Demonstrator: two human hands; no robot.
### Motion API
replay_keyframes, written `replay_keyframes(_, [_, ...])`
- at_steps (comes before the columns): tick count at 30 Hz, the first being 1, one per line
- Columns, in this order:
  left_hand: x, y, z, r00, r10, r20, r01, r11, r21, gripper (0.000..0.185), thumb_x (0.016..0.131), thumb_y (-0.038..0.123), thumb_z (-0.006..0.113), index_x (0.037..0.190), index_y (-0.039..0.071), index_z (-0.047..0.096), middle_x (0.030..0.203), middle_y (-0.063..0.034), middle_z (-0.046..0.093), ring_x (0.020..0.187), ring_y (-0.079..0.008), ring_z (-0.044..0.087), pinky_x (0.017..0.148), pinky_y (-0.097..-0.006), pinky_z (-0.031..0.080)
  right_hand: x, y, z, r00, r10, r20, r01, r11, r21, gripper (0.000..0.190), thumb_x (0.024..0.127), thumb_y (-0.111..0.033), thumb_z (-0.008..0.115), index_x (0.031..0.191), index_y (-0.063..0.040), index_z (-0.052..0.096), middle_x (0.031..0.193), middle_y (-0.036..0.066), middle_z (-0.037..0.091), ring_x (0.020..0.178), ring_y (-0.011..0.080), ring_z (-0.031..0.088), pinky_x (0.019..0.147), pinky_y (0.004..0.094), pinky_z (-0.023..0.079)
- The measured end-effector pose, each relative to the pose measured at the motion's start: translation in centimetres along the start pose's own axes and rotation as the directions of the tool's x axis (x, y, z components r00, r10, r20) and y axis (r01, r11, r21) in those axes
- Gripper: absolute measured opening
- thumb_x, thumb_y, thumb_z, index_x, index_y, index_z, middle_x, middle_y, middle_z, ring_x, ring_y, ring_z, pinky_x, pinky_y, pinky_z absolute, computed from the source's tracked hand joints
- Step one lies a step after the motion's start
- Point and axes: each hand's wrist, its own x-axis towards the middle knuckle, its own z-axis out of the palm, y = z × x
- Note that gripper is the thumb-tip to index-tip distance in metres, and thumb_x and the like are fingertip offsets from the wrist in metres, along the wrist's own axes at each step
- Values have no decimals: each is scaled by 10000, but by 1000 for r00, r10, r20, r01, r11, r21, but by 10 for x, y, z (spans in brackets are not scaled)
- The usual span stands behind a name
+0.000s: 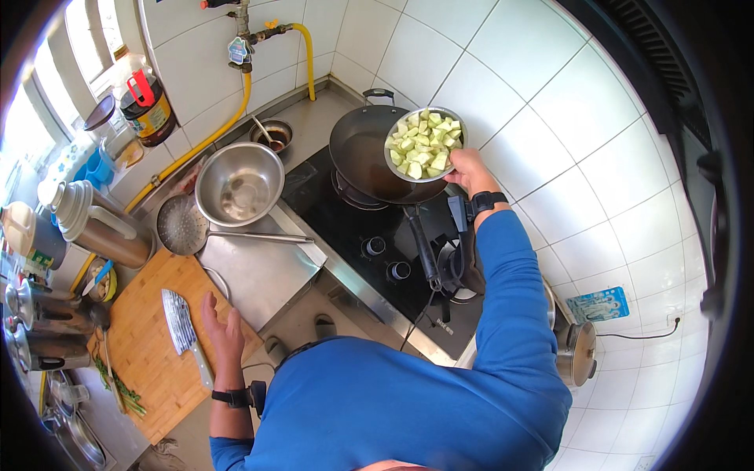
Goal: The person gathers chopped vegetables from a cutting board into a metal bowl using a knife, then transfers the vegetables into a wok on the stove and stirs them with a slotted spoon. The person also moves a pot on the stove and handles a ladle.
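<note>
A metal bowl (390,159) full of pale green vegetable chunks (425,143) is gripped at its rim by my right hand (468,169). It is held over the right side of a dark wok (359,144), which stands on the black gas stove and has a dark handle pointing towards me. My left hand (224,327) is empty with fingers apart, above the right edge of a wooden cutting board (150,377). Just left of that hand, a cleaver (179,321) with a patterned blade lies on the board. Both wrists wear black straps.
Left of the stove (353,235) are an empty steel bowl (240,184), a perforated skimmer (182,225) and a small bowl with dark sauce (272,134). A yellow gas pipe (206,141) runs along the wall. A thermos (106,226) stands behind the board; a lidded pot (576,353) is at right.
</note>
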Motion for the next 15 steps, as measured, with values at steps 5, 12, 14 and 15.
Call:
replay_keyframes(5, [-8, -8, -3, 999, -43, 1, 43, 999, -3, 599, 861, 32, 634, 1422, -23, 431, 1393, -196, 465, 1274, -313, 485, 1086, -404, 379, -1, -7, 3, 999, -16, -29, 13, 997, -82, 283, 923, -99, 501, 1151, 26, 614, 1057, 171, 665, 796, 317, 688, 567, 395, 588])
replay_keyframes(12, [-8, -10, -7, 999, -35, -4, 35, 999, 8, 594, 861, 23, 625, 1420, -29, 429, 1399, -194, 461, 1284, -311, 480, 1105, -402, 365, 2, -8, 8, 995, -65, -80, 54, 990, -130, 229, 886, -35, 538, 1064, 70, 638, 973, 217, 676, 740, 366, 706, 505, 434, 577])
replay_keyframes(14, [-9, -10, -10, 1000, -27, 1, 27, 1000, 10, 590, 862, 18, 619, 1417, -35, 428, 1402, -194, 459, 1294, -310, 475, 1113, -402, 359, 5, -8, 8, 992, -83, -99, 68, 987, -146, 207, 879, -27, 542, 1019, 82, 650, 927, 234, 681, 707, 375, 708, 486, 434, 571])
replay_keyframes(15, [-9, -9, -11, 1000, -28, 4, 28, 999, 29, 587, 862, 16, 616, 1416, -37, 428, 1403, -194, 458, 1297, -311, 474, 1114, -402, 359, 7, -8, 9, 990, -93, -110, 75, 985, -156, 200, 877, -26, 541, 999, 87, 654, 907, 239, 682, 686, 378, 708, 480, 431, 568])
